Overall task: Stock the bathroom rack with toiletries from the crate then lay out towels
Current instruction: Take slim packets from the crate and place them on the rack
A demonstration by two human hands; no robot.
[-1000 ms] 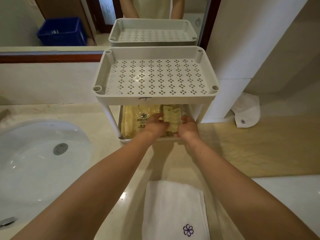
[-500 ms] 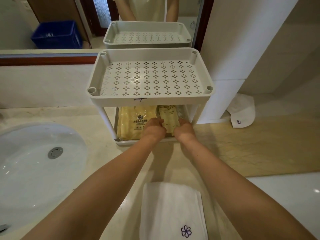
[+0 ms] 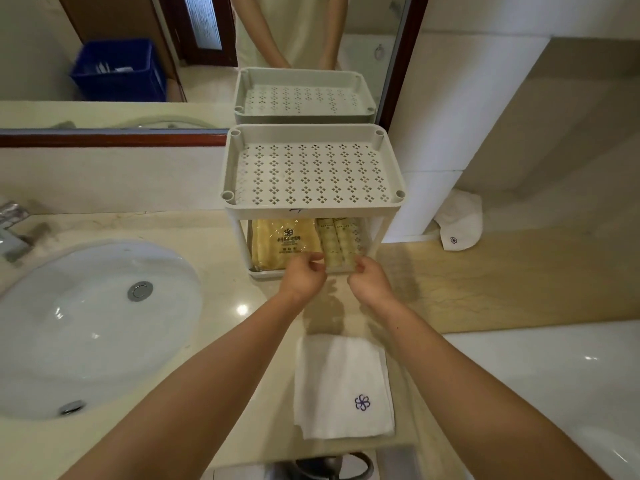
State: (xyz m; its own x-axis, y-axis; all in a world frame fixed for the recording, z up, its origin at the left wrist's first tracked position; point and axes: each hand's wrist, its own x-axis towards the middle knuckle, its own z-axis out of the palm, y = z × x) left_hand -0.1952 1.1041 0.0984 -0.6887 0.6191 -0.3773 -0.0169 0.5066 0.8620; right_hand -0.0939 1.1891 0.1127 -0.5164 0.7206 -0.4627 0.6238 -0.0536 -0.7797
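Toiletry packet (image 3: 341, 245), a clear sleeve of small pale tubes, lies on the lower shelf (image 3: 266, 273) of the bathroom rack (image 3: 311, 206), directly at the fingertips of both hands.

Working outward from the person:

- A folded white towel (image 3: 343, 386) with a flower emblem lies on the counter (image 3: 242, 341) behind the wrists. It appears staged for the later lay-out step.
- Left hand (image 3: 304, 277) has its fingers curled and pinches the packet's near left corner.
- Right hand (image 3: 370, 284) is curled at the near right corner. Whether it grips or only touches cannot be told.
- Contact on both sides suggests the packet is being squared to the shelf front.
- Left of the left fingertips, a yellow wrapped pack (image 3: 277, 244) fills the rest of that shelf.
- Above the hands, the perforated top shelf (image 3: 311, 171) carries no items, so stocking is judged incomplete.
- Beyond, the mirror (image 3: 104, 22) reflects the blue crate (image 3: 117, 71).
- Far right of the right hand, a second towel (image 3: 459, 220) sits against the wall.
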